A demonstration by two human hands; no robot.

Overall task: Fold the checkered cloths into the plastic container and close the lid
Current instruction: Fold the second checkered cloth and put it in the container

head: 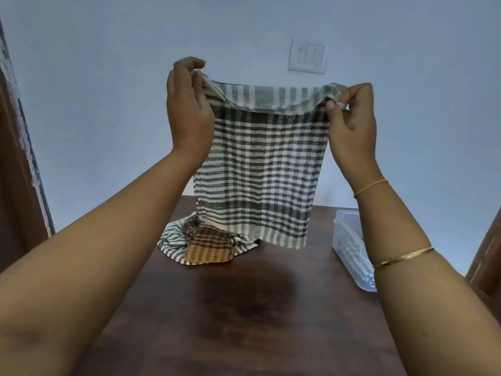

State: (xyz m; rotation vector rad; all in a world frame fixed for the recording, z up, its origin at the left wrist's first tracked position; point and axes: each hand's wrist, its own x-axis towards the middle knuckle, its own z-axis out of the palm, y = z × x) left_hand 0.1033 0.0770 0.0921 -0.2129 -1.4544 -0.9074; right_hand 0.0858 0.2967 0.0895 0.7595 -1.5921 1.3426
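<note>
A dark-green and white checkered cloth [260, 169] hangs in the air above the table, held up by its two top corners. My left hand [187, 107] pinches the top left corner and my right hand [349, 120] pinches the top right corner. The cloth's lower edge hangs just above a crumpled heap of other checkered cloths [206, 242], one green and white, one orange and brown, lying on the dark wooden table [244, 308]. A clear plastic container [349, 248] stands on the table at the right, partly hidden behind my right forearm. No lid can be made out.
A pale wall with a white switch plate [307, 55] stands behind the table. Brown wooden frames show at the far left edge [16, 164] and at the lower right [485, 256].
</note>
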